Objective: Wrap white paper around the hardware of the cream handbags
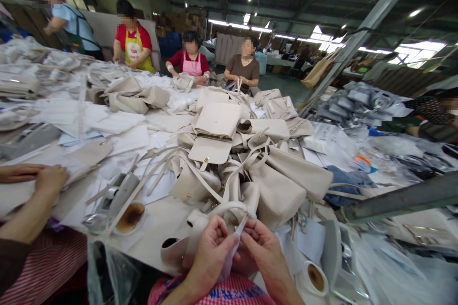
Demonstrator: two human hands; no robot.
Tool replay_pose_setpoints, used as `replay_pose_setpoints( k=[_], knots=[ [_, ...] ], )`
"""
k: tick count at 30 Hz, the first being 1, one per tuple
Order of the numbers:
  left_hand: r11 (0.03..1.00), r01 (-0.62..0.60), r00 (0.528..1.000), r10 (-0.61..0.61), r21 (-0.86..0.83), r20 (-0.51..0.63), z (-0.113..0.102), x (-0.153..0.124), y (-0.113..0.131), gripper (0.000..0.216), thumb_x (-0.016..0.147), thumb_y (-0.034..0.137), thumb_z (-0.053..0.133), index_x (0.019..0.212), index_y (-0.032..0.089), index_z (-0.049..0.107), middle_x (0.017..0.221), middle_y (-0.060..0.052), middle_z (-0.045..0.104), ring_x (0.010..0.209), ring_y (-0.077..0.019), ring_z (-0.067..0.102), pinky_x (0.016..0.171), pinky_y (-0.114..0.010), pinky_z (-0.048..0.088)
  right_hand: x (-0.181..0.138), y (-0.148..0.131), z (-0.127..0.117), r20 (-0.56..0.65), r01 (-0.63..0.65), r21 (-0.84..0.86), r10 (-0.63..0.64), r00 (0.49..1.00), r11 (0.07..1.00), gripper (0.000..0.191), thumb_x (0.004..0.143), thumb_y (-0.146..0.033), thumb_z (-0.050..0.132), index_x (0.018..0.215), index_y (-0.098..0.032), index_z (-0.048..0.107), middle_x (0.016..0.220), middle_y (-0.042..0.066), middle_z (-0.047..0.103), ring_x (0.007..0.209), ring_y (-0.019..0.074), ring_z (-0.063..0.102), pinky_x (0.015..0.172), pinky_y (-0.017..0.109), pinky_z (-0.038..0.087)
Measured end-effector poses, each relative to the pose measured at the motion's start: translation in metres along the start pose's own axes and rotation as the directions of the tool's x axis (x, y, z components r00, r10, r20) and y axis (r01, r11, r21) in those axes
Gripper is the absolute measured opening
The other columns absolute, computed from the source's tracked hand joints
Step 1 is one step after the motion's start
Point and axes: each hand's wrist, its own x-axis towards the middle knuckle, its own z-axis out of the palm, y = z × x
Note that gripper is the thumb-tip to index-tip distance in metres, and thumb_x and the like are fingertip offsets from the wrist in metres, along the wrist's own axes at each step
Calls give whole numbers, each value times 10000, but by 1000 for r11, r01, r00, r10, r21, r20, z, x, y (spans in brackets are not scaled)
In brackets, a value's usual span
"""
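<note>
Close to my body, my left hand (217, 246) is closed in a pinch on a thin whitish strip (240, 228). My right hand (264, 247) pinches the same strip from the other side, its fingertips almost meeting those of the left. Whether the strip is a strap or wrapping, I cannot tell. Pale cloth or paper hangs below my left fingers. Just beyond my hands curves the handle (229, 207) of a beige handbag, whose body (189, 248) lies partly hidden by my left hand. A large pile of beige handbags (279, 181) rises in front.
Rolls of tape lie at right (313, 278) and left, the left one (130, 217) near a grey tape dispenser (119, 195). A neighbour's hands (52, 181) rest on beige material. Several people stand across the table. A metal post (368, 28) slants at right.
</note>
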Motion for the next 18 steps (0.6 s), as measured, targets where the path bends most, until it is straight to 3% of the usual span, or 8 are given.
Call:
replay_pose_setpoints(
  k=[3,5,8,12,15,18],
  knots=[
    [999,-26,999,26,-32,21,-2,1,-1,540,640,468,841,726,204,377,570,79,579,452,-70,572,450,-149,401,-3,-5,1,85,-78,94,71,994,993,321,656,-243,781,959,-184,694,840,32,727,418,22,418,417,148,327],
    [998,-27,998,29,-56,49,-4,1,-2,538,646,444,850,745,203,379,623,67,607,496,-67,581,478,-150,413,-6,-7,1,139,-100,172,76,987,980,295,644,-171,730,935,-183,687,806,4,700,385,-13,304,392,134,229],
    [996,-9,997,16,-87,71,-5,1,-2,533,648,416,861,761,201,387,657,68,597,514,-56,557,489,-157,420,-6,-7,-2,242,-123,296,50,969,947,235,663,-220,740,886,-173,680,693,-39,619,393,-14,222,393,139,198],
    [997,6,995,1,-76,99,-3,1,1,541,632,425,874,769,196,404,629,73,571,510,-54,538,490,-159,410,-2,-2,-5,275,-147,333,53,960,931,419,669,-462,824,942,-185,668,712,-52,585,400,-18,185,375,139,164],
    [998,3,995,3,-58,102,-2,1,6,545,615,415,889,760,186,416,617,65,576,554,-51,561,535,-143,418,2,2,-7,219,-156,255,100,970,954,455,637,-408,870,982,-193,664,648,-84,556,363,-23,187,350,140,121],
    [997,46,990,-36,-67,139,-4,1,8,545,643,432,866,768,205,386,607,64,591,473,-72,584,470,-154,426,5,6,-11,196,-163,222,120,973,961,497,601,-350,896,1018,-185,682,694,-50,643,357,-17,292,351,133,173]
  ],
)
